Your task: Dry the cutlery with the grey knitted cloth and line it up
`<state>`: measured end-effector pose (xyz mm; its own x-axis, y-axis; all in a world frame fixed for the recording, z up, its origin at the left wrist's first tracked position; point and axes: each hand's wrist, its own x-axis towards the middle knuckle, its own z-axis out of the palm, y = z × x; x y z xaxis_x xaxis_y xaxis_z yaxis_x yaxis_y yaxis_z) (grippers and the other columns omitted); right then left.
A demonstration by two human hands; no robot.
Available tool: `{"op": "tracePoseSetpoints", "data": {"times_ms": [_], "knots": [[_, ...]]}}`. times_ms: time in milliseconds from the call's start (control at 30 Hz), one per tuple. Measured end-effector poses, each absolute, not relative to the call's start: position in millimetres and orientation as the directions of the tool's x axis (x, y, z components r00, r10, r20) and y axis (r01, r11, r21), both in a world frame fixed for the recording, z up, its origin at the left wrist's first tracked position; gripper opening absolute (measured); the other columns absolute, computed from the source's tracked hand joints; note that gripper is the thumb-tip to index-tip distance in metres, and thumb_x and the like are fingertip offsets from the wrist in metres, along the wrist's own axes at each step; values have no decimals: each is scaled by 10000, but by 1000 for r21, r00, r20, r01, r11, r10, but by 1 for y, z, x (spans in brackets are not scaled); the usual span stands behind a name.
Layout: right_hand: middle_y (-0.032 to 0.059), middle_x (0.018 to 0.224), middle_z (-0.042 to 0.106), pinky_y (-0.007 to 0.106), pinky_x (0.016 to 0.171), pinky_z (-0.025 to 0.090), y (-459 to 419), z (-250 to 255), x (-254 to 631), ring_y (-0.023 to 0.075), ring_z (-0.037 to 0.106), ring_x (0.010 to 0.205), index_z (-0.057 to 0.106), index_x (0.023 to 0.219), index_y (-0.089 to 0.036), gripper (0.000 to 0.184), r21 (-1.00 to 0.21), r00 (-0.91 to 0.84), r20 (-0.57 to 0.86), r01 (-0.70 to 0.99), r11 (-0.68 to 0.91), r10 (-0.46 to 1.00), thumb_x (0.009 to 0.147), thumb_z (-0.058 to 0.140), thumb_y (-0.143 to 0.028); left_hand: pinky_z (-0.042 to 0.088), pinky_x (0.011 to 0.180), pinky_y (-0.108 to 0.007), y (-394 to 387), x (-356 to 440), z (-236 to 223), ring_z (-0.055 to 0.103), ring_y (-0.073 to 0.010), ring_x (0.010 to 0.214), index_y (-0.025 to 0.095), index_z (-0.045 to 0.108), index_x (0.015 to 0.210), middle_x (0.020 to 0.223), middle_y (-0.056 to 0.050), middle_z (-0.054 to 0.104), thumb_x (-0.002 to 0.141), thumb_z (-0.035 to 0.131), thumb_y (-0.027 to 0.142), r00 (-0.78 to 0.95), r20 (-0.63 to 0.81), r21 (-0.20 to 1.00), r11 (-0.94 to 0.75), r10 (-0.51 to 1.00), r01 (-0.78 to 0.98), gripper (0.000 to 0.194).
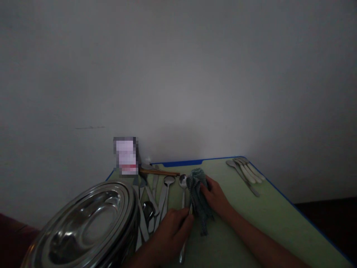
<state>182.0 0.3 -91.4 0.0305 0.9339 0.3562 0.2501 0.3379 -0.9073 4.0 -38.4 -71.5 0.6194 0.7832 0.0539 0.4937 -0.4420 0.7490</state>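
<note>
My left hand (pixel 176 225) is closed around the slim metal handle (pixel 182 253) of a piece of cutlery. Its upper end goes into a bunched grey-green cloth (pixel 199 193), so its kind stays hidden. My right hand (pixel 213 191) grips that cloth from the right side, folding it about the covered end. Just left of the cloth lies a metal spoon (pixel 183 182), bowl toward the wall. Another spoon (pixel 169 181) rests further left, beside several knives and other flat-handled cutlery (pixel 152 195).
Stacked round steel dishes (pixel 95 223) fill the near left. Wooden chopsticks (pixel 161 172) lie across the back, next to a blurred upright phone-like object (pixel 126 156). Several white-handled forks (pixel 248 171) and a metal utensil (pixel 244 178) sit back right on the blue-edged green table (pixel 267 230).
</note>
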Motion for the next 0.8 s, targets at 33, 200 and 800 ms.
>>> {"op": "tracePoseSetpoints", "data": {"times_ms": [33, 200, 800], "knots": [[63, 901, 686, 291, 774, 461, 0, -91, 182, 205, 607, 820, 642, 939, -152, 287, -904, 30, 360, 257, 341, 933, 825, 502, -375, 331, 590, -234, -39, 4, -71, 467, -133, 612, 173, 474, 687, 623, 19, 447, 925, 281, 379, 617, 55, 745, -444, 785, 499, 369], [43, 833, 675, 284, 721, 451, 0, -91, 183, 196, 587, 772, 642, 882, -158, 267, -899, 43, 362, 280, 337, 931, 848, 465, -355, 312, 546, -229, -38, 4, -70, 431, -123, 568, 175, 457, 686, 596, 29, 421, 927, 270, 388, 638, 30, 757, -434, 769, 488, 372], [31, 736, 641, 284, 682, 432, 1, -93, 183, 196, 562, 735, 619, 772, -166, 350, -916, 91, 315, 290, 277, 945, 851, 417, -441, 301, 536, -232, -37, 8, -69, 425, -117, 548, 167, 456, 674, 582, 32, 401, 920, 275, 361, 664, 53, 715, -492, 746, 496, 362]]}}
